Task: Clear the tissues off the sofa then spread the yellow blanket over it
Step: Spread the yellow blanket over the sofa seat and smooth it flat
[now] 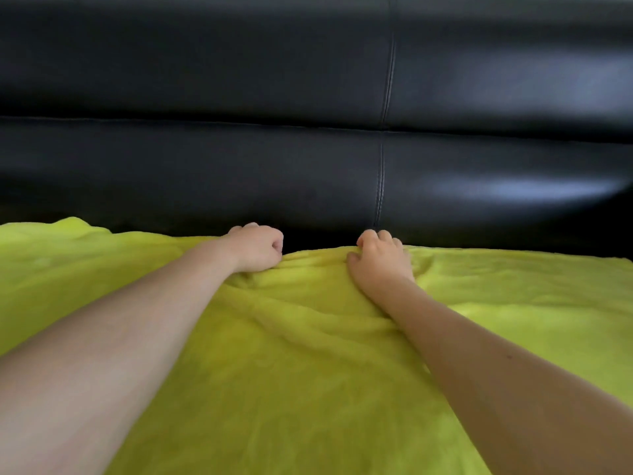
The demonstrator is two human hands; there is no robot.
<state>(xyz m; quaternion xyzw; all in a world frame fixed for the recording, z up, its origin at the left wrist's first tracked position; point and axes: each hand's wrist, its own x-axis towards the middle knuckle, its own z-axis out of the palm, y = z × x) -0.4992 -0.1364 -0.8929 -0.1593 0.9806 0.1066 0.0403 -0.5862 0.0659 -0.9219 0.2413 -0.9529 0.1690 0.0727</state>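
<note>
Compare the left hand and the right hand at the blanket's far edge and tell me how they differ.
The left hand is balled in a tight fist, knuckles up; the right hand has looser curled fingers hooked over the edge. The left hand sits where the yellow blanket bunches into folds; the right hand lies nearer the seam in the black sofa back. Both grip the blanket's far edge, arms stretched forward.

Sofa backrest seemingly blocking ahead
</note>
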